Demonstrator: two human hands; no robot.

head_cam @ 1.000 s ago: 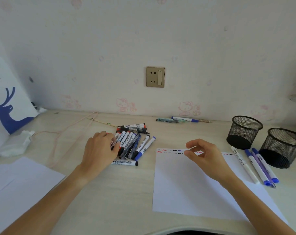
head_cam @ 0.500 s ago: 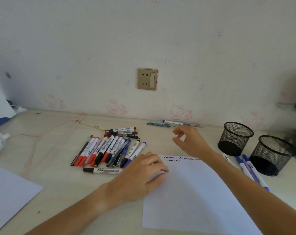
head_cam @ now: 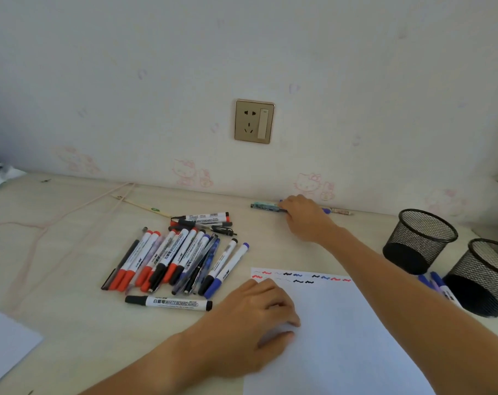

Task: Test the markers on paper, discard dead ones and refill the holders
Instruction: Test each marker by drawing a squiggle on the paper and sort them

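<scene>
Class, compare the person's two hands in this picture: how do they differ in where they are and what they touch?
The left hand lies near the person, on the corner of the test paper; the right hand reaches far back to the pens by the wall. The left hand rests on top of the sheet; the right hand's fingers curl down over the pens. Both lie palm down on the desk.
</scene>
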